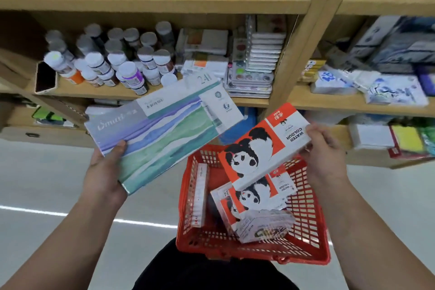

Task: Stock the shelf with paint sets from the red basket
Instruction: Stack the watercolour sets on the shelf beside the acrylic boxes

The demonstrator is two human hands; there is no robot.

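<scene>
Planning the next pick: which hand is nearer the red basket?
Right. The right hand, gripping a panda box, is above the far right corner of the red basket; the left hand, holding the wave-patterned box, is off to its left.

Red basket [308, 209]: moulded plastic lattice, glossy. Shelf [164, 4]: light wood or wood-look board, matt and smooth. Panda box [256, 148]: printed card, smooth, with a faint sheen. Large paint set [164, 134]: printed card with a smooth satin face. Paint bottles [131, 75], far left on the shelf: plastic, smooth white caps, printed labels. Floor [47, 183]: pale, smooth, polished enough to reflect a light strip.
</scene>
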